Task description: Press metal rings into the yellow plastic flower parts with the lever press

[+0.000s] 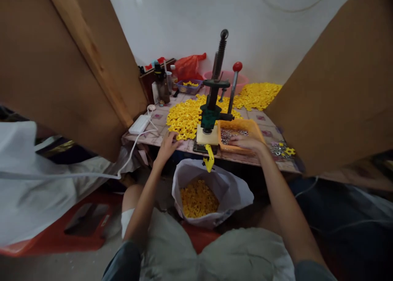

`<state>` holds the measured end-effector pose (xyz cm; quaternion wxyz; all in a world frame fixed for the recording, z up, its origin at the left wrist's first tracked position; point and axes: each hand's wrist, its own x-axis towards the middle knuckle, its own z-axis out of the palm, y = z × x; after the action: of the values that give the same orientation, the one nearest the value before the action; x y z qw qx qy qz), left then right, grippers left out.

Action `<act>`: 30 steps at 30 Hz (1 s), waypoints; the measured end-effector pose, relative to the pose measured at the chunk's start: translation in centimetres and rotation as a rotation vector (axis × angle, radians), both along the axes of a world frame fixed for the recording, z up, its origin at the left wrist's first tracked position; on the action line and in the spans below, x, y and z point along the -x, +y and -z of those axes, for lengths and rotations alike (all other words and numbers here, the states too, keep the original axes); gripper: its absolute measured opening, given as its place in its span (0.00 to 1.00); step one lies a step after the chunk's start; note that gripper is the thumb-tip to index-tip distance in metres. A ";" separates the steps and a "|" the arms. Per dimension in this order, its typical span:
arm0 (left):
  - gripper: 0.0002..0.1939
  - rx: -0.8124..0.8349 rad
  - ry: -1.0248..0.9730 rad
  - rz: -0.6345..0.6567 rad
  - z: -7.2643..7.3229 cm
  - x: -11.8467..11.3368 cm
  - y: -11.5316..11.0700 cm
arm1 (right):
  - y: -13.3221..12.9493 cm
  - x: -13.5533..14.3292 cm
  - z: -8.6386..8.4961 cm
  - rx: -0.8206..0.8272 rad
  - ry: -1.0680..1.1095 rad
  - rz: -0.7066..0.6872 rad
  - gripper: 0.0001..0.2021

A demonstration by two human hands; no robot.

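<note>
My left hand (167,148) rests at the front table edge with its fingers apart, touching the near left side of a heap of small yellow star-shaped plastic pieces (184,116). My right hand (244,141) reaches into an orange plastic tray (256,129), fingers stretched out over small shiny metal parts (225,134); its fingertips are partly hidden among them. Between my hands stands a dark green hand press (210,118) with a red-knobbed lever (235,82) raised. A yellow strip (209,158) hangs from the front of its base.
Below the press, an open white sack (236,197) holds many yellow pieces. More yellow pieces (259,94) lie behind the tray, loose metal parts (278,150) at right. A white power strip (139,124) with a cable lies left. Cardboard panels (344,80) flank the table.
</note>
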<state>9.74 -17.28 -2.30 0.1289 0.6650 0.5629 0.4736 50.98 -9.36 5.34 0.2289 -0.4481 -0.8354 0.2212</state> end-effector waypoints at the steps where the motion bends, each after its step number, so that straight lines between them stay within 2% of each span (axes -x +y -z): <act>1: 0.17 -0.006 -0.039 -0.015 -0.2 -0.4 0.1 | 0.1 -0.2 0.0 0.067 -0.012 -0.018 0.05; 3: 0.19 -0.017 -0.138 -0.043 -1.0 -1.8 0.7 | 0.1 -0.3 -0.1 0.178 0.002 -0.022 0.06; 5: 0.21 -0.031 -0.232 -0.034 -1.7 -4.1 1.7 | 0.0 -0.3 0.0 0.209 0.047 0.008 0.07; 8: 0.22 -0.026 -0.316 0.073 -2.3 -7.9 3.2 | -0.6 -0.2 -0.1 0.172 0.087 0.075 0.09; 11: 0.23 -0.012 -0.364 0.165 -2.3 -10.0 3.9 | -1.7 -0.4 -0.6 0.106 0.109 0.110 0.12; 15: 0.25 0.086 -0.359 0.334 -2.1 -9.6 3.8 | -3.6 -0.2 -1.5 -0.074 0.171 0.144 0.16; 19: 0.24 0.131 -0.310 0.470 -2.4 -8.8 3.5 | -6.0 2.8 -1.8 -0.278 0.138 0.082 0.17; 22: 0.24 0.139 -0.329 0.520 -2.6 -8.8 3.3 | -7.2 6.7 -1.8 -0.439 0.011 0.016 0.16; 25: 0.24 0.144 -0.343 0.577 -2.7 -8.8 3.3 | -7.3 9.9 -1.5 -0.568 -0.135 -0.037 0.15; 27: 0.24 0.148 -0.350 0.602 -2.7 -8.8 3.4 | -7.1 10.8 -1.3 -0.628 -0.218 -0.052 0.15; 30: 0.26 0.152 -0.362 0.593 -2.5 -8.9 3.6 | -7.3 10.6 -1.1 -0.689 -0.295 -0.080 0.16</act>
<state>18.65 -13.65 0.23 0.4078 0.6932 0.3470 0.4824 40.37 -16.69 6.41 0.2344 -0.3390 -0.9016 -0.1310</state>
